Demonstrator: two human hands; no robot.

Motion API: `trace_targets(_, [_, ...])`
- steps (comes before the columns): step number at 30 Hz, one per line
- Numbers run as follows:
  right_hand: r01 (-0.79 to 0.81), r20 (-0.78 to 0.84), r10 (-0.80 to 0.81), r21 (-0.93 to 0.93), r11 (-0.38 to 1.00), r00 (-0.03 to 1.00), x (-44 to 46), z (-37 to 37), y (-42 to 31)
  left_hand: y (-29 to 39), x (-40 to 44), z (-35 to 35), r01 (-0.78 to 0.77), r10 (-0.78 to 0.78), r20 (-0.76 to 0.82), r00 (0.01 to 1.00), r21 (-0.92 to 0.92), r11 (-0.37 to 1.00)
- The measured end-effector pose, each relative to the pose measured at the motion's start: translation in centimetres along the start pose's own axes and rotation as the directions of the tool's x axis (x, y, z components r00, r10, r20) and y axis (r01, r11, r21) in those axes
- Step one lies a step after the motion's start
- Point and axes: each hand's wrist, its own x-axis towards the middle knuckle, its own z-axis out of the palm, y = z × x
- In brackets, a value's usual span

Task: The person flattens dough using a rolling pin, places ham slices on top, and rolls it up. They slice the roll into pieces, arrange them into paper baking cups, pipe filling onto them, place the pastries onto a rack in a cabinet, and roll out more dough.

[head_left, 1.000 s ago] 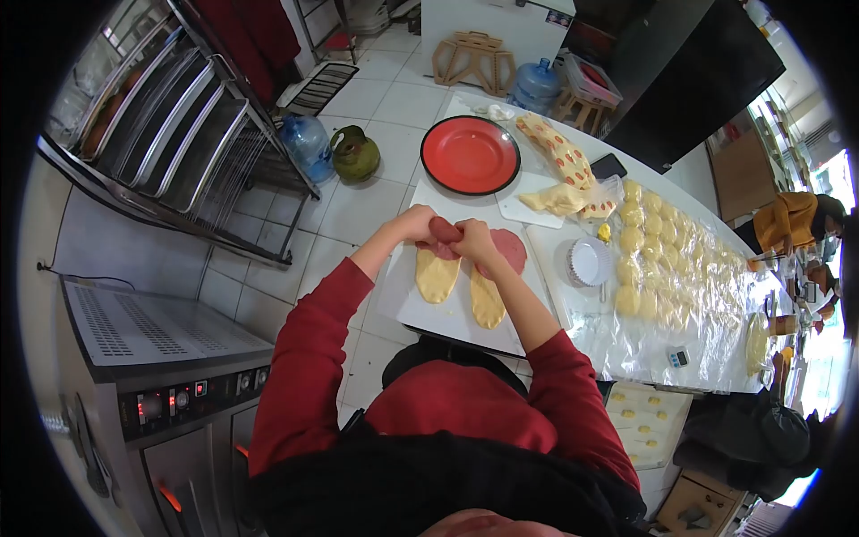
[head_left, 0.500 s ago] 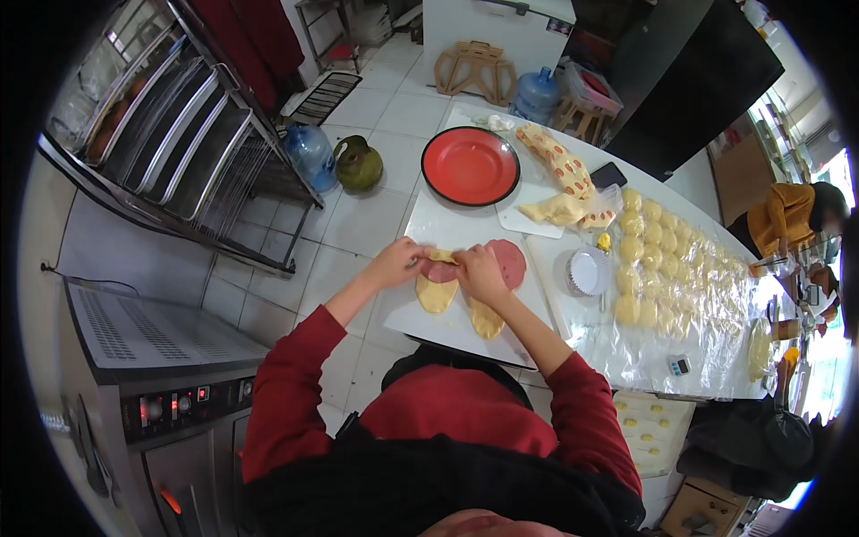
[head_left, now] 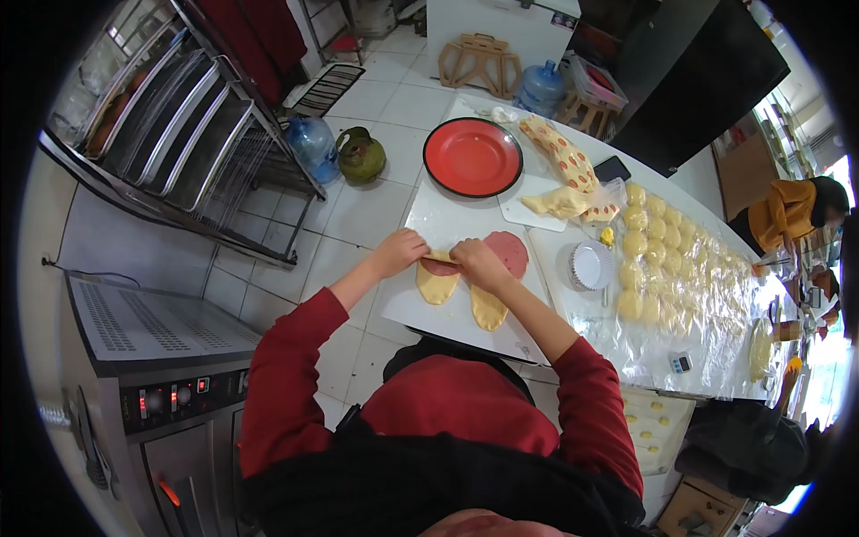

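Since the earlier frame, the yellow top edge of the nearer-left dough has been drawn farther down over its meat, so a thinner pink strip shows. The hands have shifted only slightly, and the turned edge now reads as a narrow roll between them.

The left hand [head_left: 398, 253] has its fingers curled in at the roll's left end; the right hand [head_left: 481, 263] is bent over the right end, fingertips pressed down on it. Both seem to pinch the dough, though the knuckles hide the exact contact.

This flat, pale yellow oval of dough [head_left: 437, 290] lies on a smooth white board [head_left: 405, 302], its rounded lower end flat and uncovered. Just beside it, a second pale yellow dough oval [head_left: 489, 311] lies partly under the right forearm, with a round pink meat slice [head_left: 507, 254] above it.

Farther off on the worktop [head_left: 560, 260] are a round red dish with a black rim [head_left: 472, 157] and fluted white paper cups [head_left: 591, 266].

As for writing, the small dark label [head_left: 564, 20] on the white cabinet and the display of the pale digital timer [head_left: 681, 362] are too small to read; no brand is legible.
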Motion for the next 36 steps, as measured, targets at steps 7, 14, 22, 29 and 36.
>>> trace_targets(7, [-0.128,-0.170,0.153,0.146,0.981,0.974,-2.4,-0.2,-3.0,2.0,-1.5,-1.4,0.016,-0.031,-0.143,0.989,-0.106,0.994])
trace_targets(14, [-0.139,-0.159,0.159,0.133,0.981,0.974,-0.6,0.7,-2.1,2.1,0.5,-0.9,0.342,-0.323,0.127,0.938,-0.180,0.922])
trace_targets(22, [0.114,-0.167,-0.145,-0.182,0.977,0.975,-3.6,2.2,-3.5,4.1,-3.2,0.0,-0.012,0.041,-0.132,0.990,0.211,0.977])
trace_targets(29, [-0.374,-0.057,0.411,0.312,0.873,0.910,-2.8,-0.1,-5.7,4.7,-2.9,-1.4,0.346,-0.334,0.105,0.937,-0.421,0.839])
trace_targets(36, [-0.087,-0.182,0.125,0.203,0.975,0.975,-3.1,1.9,-5.3,5.1,-1.6,-1.0,0.279,-0.255,0.125,0.959,-0.232,0.932])
